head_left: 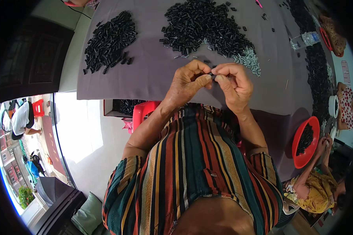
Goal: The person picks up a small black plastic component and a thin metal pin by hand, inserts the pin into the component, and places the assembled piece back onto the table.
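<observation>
Your left hand (187, 83) and right hand (236, 85) meet, fingertips pinched on a small black part (211, 73) above the table (131, 80), near its front edge. Uneven finger pressure could eject it, possibly into the black pile (200, 25).

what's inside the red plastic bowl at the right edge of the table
The red plastic bowl holds a heap of small black pieces, with bare red wall showing around them. The bowl's bottom beneath the heap is covered, so nothing under there can be seen.
</observation>
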